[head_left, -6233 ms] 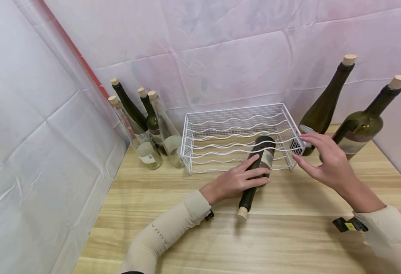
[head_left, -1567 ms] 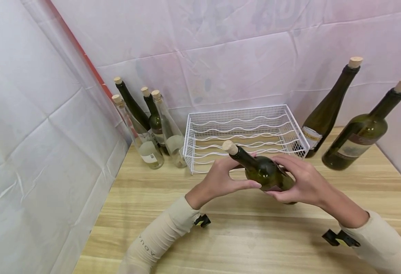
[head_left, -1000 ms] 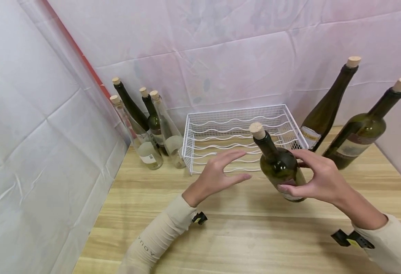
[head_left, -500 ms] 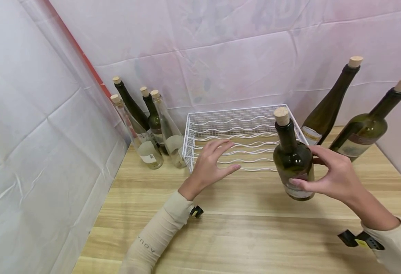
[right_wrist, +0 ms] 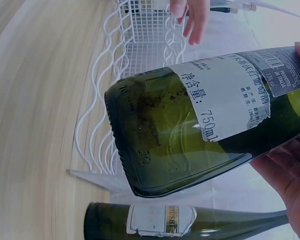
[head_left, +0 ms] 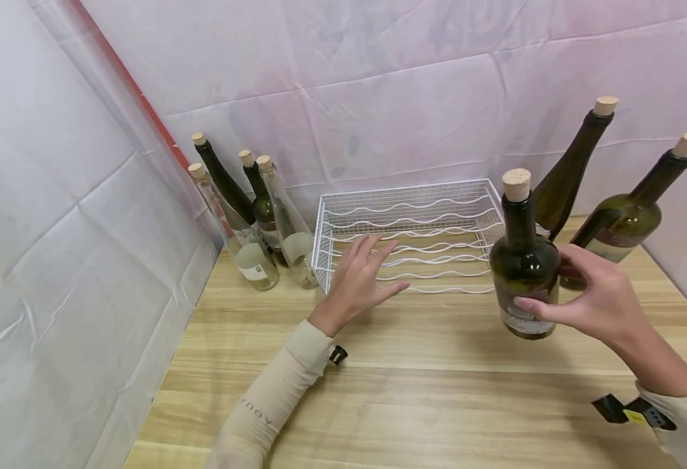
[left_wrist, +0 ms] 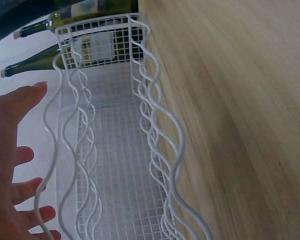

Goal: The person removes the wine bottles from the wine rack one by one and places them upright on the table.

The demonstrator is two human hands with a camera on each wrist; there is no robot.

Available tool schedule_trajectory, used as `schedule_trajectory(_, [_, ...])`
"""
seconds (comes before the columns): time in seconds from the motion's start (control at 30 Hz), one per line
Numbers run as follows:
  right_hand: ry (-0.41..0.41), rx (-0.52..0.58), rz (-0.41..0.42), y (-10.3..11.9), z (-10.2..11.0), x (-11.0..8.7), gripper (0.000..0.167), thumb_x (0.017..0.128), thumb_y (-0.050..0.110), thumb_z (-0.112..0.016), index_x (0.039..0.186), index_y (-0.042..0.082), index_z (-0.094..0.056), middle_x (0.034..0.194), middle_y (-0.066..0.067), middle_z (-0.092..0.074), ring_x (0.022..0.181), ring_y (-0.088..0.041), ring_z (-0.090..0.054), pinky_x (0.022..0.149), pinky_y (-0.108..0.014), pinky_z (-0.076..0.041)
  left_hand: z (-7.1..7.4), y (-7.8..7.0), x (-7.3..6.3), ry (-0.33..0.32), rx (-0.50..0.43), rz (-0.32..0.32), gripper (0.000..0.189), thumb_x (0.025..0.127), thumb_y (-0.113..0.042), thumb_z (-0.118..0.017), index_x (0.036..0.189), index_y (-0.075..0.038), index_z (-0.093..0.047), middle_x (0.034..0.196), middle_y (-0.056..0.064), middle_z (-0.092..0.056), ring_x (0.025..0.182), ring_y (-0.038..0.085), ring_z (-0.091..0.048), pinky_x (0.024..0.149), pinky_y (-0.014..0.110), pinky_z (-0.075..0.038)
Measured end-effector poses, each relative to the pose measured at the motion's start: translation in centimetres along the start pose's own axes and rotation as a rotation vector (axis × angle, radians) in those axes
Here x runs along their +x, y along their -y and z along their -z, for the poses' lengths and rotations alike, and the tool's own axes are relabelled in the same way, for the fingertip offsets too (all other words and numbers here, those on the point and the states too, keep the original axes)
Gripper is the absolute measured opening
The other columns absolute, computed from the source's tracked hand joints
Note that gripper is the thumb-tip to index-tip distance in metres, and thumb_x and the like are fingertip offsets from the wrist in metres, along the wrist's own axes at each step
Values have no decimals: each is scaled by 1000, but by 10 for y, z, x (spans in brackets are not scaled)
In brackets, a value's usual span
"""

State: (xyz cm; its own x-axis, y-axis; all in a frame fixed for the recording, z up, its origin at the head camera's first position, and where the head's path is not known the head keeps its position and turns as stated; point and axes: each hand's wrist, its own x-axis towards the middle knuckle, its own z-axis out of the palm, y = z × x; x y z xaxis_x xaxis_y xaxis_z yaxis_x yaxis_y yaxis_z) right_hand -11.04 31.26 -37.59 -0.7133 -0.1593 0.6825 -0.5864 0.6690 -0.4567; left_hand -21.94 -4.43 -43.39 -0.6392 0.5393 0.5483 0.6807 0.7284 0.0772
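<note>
My right hand [head_left: 598,293] grips a green wine bottle [head_left: 525,280] with a cork in its neck, held nearly upright off the right front corner of a white wire rack [head_left: 405,189]. In the right wrist view the bottle's base and its white label [right_wrist: 225,95] face the camera. My left hand [head_left: 355,277] hovers at the rack's left front part, thumb and fingers spread, holding nothing. In the left wrist view the fingers [left_wrist: 27,190] lie close beside the wavy wires; whether they touch cannot be told.
Several corked bottles, clear [head_left: 252,260] and green [head_left: 220,172], stand left of the rack. Right of it stand a tall green bottle [head_left: 575,156] and a broad-shouldered one [head_left: 631,218], partly behind the right hand. A pale cloth wall [head_left: 379,98] backs the wooden table [head_left: 414,404].
The bottle lay on its side at the rack earlier. Both hands lifted and turned it up, the left let go, and the right carried it rightward. The left hand moved slightly back over the rack.
</note>
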Motion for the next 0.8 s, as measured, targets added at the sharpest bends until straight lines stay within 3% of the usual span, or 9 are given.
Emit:
schedule_trajectory(0.17, [-13, 16, -51, -2, 4, -2, 79, 34, -11, -96, 109, -6, -71, 103, 35, -62, 86, 22, -59, 78, 2, -48, -6, 2, 1, 27, 95, -11, 86, 81, -73, -72, 149, -24, -55, 157, 11, -51, 148, 41, -45, 124, 55, -37])
schedule_trajectory(0.47, [-39, 24, -124, -11, 9, -7, 80, 38, -17, -93, 114, -6, -69, 105, 32, -62, 89, 20, -60, 81, 3, -46, -12, 5, 4, 133, 213, 43, 95, 81, -83, -63, 156, -28, -44, 166, 10, -40, 154, 45, -35, 123, 63, -34])
schedule_trajectory(0.8, [-80, 29, -220, -21, 14, -10, 76, 49, -15, -93, 120, 2, -71, 108, 32, -63, 95, 18, -59, 85, 5, -43, -15, 6, 5, 182, 220, 59, 98, 84, -83, -60, 160, -25, -39, 169, 11, -34, 152, 52, -33, 120, 68, -36])
